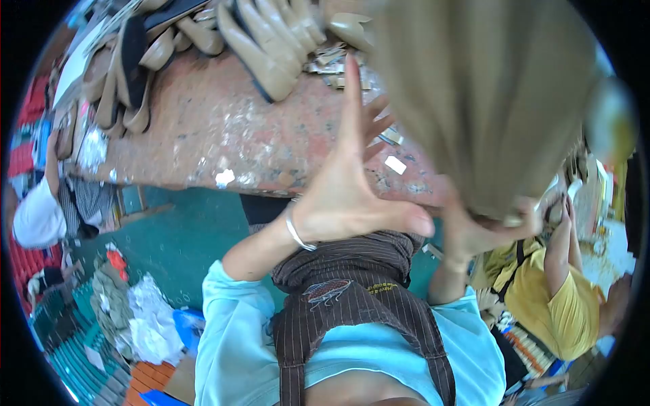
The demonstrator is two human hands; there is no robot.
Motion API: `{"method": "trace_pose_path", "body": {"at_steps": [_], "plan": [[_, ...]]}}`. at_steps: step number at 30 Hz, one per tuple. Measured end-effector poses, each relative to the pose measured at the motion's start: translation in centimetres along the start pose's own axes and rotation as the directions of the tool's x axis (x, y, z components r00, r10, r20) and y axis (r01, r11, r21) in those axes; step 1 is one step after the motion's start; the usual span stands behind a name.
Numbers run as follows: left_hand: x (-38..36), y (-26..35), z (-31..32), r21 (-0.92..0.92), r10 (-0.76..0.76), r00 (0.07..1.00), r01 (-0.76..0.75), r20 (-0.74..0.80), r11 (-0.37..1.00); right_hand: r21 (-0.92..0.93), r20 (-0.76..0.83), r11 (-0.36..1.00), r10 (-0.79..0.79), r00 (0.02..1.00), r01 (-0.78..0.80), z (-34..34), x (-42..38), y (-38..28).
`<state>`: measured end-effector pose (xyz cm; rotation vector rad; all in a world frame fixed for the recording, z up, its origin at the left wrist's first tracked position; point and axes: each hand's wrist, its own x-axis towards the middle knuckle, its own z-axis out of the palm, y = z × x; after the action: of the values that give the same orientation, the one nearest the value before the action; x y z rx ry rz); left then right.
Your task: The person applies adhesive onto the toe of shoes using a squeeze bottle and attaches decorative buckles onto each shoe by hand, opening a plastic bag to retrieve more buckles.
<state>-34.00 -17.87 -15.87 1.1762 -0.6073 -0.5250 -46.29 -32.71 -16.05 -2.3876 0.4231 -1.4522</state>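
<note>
My left hand [349,183] is raised over the near edge of the workbench [230,135], thumb and fingers spread wide, holding nothing. A silver bangle circles that wrist. Close to the camera, a large taupe bundle [484,101] with lengthwise ridges fills the upper right; motion blur hides what it is made of. My right hand [481,233] is closed around its lower end. Beige shoes [267,51] lie in a row at the bench's far side, near small scraps [332,61]. A small white label [395,164] rests to the right of my left hand.
More beige shoes with dark soles [128,74] lie at the bench's left. A person in white [40,213] is at the left, and another in a yellow shirt [548,298] at the right. White plastic bags [154,314] and crates [81,338] stand on the floor, lower left.
</note>
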Motion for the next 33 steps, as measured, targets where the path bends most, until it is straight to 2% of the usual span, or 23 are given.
{"method": "trace_pose_path", "body": {"at_steps": [1, 2, 3, 4, 5, 7, 9, 10, 11, 12, 13, 14, 15, 17, 19, 21, 23, 25, 26, 27, 29, 31, 33], "plan": [[-0.3, 0.0, 0.1, 0.039, 0.144, 0.985, -0.141, -0.095, 0.989, 0.081, 0.081, 0.996, -0.036, 0.996, 0.029, 1.5, -1.6, -1.8], [-0.6, 0.7, -0.6, -0.076, 0.091, 0.946, -0.12, -0.311, 0.99, 0.147, 0.068, 0.989, -0.025, 0.997, 0.015, 3.6, -4.1, -3.6], [-0.9, 1.5, -1.6, -0.194, 0.011, 0.865, -0.125, -0.501, 0.973, 0.412, 0.232, 0.911, -0.108, 0.967, 0.002, 5.1, -4.1, -5.0], [-1.3, 1.5, -4.0, -0.219, 0.024, 0.848, -0.164, -0.53, 0.962, 0.481, 0.454, 0.856, -0.058, 0.889, -0.19, 5.6, -4.7, -6.6], [-2.2, 1.8, -6.0, -0.245, -0.017, 0.819, -0.152, -0.574, 0.958, 0.519, 0.549, 0.826, -0.125, 0.826, -0.221, 6.2, -4.5, -8.2], [-4.2, 1.5, -10.7, -0.124, -0.033, 0.806, -0.05, -0.592, 0.991, 0.621, 0.659, 0.727, -0.283, 0.697, -0.293, 7.0, -5.0, -9.3], [-6.5, -0.2, -16.2, -0.307, -0.258, 0.764, 0.083, -0.591, 0.948, 0.736, 0.6, 0.632, -0.442, 0.667, -0.243, 7.6, -5.9, -9.2], [-7.3, -0.6, -18.2, -0.307, -0.264, 0.762, 0.09, -0.591, 0.948, 0.755, 0.581, 0.621, -0.483, 0.655, -0.211, 7.3, -5.6, -8.9], [-7.8, -1.0, -19.9, -0.235, -0.301, 0.741, 0.196, -0.6, 0.952, 0.747, 0.549, 0.651, -0.493, 0.675, -0.132, 7.2, -5.9, -8.2], [-8.2, -1.4, -21.3, -0.165, -0.34, 0.718, 0.305, -0.607, 0.938, 0.69, 0.567, 0.713, -0.424, 0.706, -0.126, 6.9, -5.9, -6.9], [-8.2, -1.9, -22.5, -0.175, -0.358, 0.72, 0.319, -0.595, 0.931, 0.622, 0.579, 0.773, -0.351, 0.736, -0.12, 6.6, -5.8, -5.3], [-8.0, -2.6, -23.6, 0.136, -0.209, 0.688, 0.411, -0.695, 0.902, 0.515, 0.582, 0.839, -0.193, 0.79, -0.175, 6.3, -6.1, -3.3], [-7.8, -3.1, -24.4, 0.418, -0.032, 0.678, 0.489, -0.734, 0.766, 0.4, 0.562, 0.886, -0.034, 0.827, -0.235, 5.9, -6.4, -1.2], [-6.9, -1.6, -25.5, 0.805, 0.121, 0.828, 0.48, -0.547, 0.348, 0.19, 0.437, 0.835, 0.399, 0.806, -0.516, 4.9, -6.4, 2.8], [-5.8, -1.8, -25.1, 0.818, 0.106, 0.844, 0.469, -0.526, 0.332, 0.028, 0.279, 0.884, 0.441, 0.853, -0.466, 4.8, -5.9, 6.8], [-3.4, 0.6, -22.2, 0.862, 0.132, 0.855, 0.507, -0.501, -0.017, 0.043, 0.292, 0.852, 0.489, 0.822, -0.522, 5.9, -5.8, 9.4], [-2.4, 1.5, -20.0, 0.874, 0.208, 0.859, 0.485, -0.468, -0.038, 0.064, 0.306, 0.812, 0.537, 0.786, -0.58, 6.9, -5.9, 10.9], [-2.3, 2.8, -18.5, 0.904, 0.274, 0.866, 0.426, -0.418, 0.034, -0.003, 0.434, 0.853, 0.471, 0.768, -0.522, 7.9, -6.0, 11.7], [-2.3, 3.2, -16.9, 0.959, 0.422, 0.865, 0.282, -0.271, 0.038, 0.005, 0.423, 0.874, 0.438, 0.793, -0.485, 8.6, -6.3, 12.3], [-2.4, 4.1, -15.0, 0.959, 0.412, 0.87, 0.283, -0.272, 0.035, 0.0, 0.428, 0.87, 0.446, 0.786, -0.493, 8.8, -6.3, 12.3], [-3.0, 5.3, -11.5, 0.937, 0.416, 0.84, 0.3, -0.349, 0.181, -0.001, 0.423, 0.817, 0.523, 0.74, -0.577, 9.5, -6.0, 12.0], [-4.9, 3.8, -10.0, 0.925, 0.24, 0.908, 0.281, -0.342, 0.257, 0.031, 0.394, 0.818, 0.518, 0.759, -0.575, 10.2, -6.6, 12.8], [-6.5, 0.9, -7.8, 0.935, 0.129, 0.973, 0.139, -0.19, 0.327, -0.029, 0.387, 0.868, 0.467, 0.795, -0.496, 10.3, -6.5, 13.1]]}}
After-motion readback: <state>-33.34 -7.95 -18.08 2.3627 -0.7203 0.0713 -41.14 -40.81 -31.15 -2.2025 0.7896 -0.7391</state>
